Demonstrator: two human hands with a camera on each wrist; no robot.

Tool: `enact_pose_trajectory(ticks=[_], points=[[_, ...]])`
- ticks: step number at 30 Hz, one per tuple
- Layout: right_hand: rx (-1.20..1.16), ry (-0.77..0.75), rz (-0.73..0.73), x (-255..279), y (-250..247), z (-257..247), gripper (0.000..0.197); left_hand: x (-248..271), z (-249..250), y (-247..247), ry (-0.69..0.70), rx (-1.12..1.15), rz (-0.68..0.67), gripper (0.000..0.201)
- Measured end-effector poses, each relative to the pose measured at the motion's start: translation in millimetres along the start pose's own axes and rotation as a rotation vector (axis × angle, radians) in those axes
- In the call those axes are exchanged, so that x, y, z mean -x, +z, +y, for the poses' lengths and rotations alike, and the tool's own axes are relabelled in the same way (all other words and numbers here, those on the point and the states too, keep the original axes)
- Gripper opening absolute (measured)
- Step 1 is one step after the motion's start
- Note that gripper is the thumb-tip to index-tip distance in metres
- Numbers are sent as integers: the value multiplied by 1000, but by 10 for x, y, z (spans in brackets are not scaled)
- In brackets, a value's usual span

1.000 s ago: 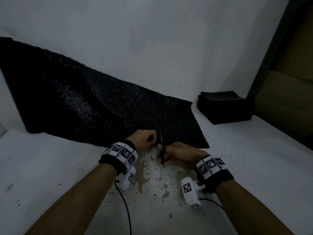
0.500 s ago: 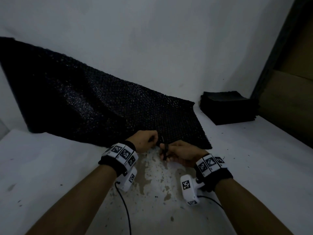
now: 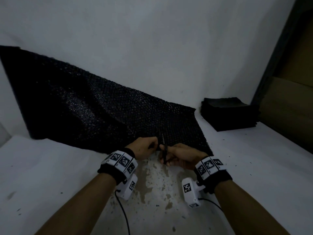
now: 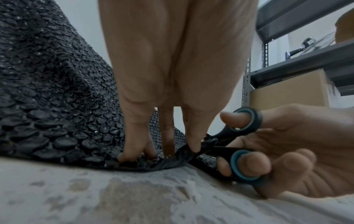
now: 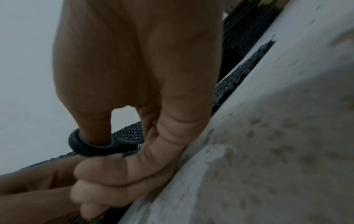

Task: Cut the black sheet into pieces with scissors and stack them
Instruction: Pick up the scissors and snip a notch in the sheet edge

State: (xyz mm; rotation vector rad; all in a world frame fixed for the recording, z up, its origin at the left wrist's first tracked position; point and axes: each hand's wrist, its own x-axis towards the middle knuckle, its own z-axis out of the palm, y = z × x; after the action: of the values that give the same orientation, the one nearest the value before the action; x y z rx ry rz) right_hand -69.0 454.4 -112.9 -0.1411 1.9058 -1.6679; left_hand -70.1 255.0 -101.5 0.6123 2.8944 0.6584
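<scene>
A large black bubble-textured sheet (image 3: 94,112) lies on the white table and leans up the back wall at the left. My left hand (image 3: 145,147) pinches the sheet's near edge (image 4: 153,163) between thumb and fingers. My right hand (image 3: 179,156) grips black scissors with blue-lined loops (image 4: 243,141), thumb through the upper loop (image 5: 90,145), fingers through the lower one. The blades (image 3: 163,141) point away from me into the sheet's edge, right beside my left fingertips. A stack of cut black pieces (image 3: 228,114) sits at the back right.
The white table (image 3: 50,175) has worn, stained patches (image 3: 157,180) in front of my hands and small black scraps scattered at the right. A metal shelf with cardboard boxes (image 4: 291,91) stands beyond the table's right side. Cables run from both wrist cameras.
The scissors closed briefly, then the blades stand raised again at the sheet's edge. Both hands stay at about the same place on the near edge.
</scene>
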Motion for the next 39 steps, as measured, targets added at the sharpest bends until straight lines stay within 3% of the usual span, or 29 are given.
enact_pose_trajectory(ticks=[10, 14, 18, 21, 27, 32, 39], points=[[51, 2, 16, -228, -67, -46, 54, 27, 6, -28, -27, 46, -26, 14], [-3, -27, 25, -242, -45, -23, 43, 25, 1, -34, -59, 47, -27, 12], [-24, -43, 42, -253, -68, 47, 43, 28, 22, -61, -109, 33, -64, 2], [0, -29, 46, -269, -81, 66, 41, -65, 77, -175, -204, 9, -123, 27], [17, 13, 50, -262, -57, 61, 38, -375, -23, -311, -195, -134, -63, 40], [43, 21, 32, -247, -122, 16, 47, -467, -196, -161, -225, -192, -234, 73], [45, 63, -7, -320, -164, -96, 52, -488, -310, -106, -237, -225, -189, 80]])
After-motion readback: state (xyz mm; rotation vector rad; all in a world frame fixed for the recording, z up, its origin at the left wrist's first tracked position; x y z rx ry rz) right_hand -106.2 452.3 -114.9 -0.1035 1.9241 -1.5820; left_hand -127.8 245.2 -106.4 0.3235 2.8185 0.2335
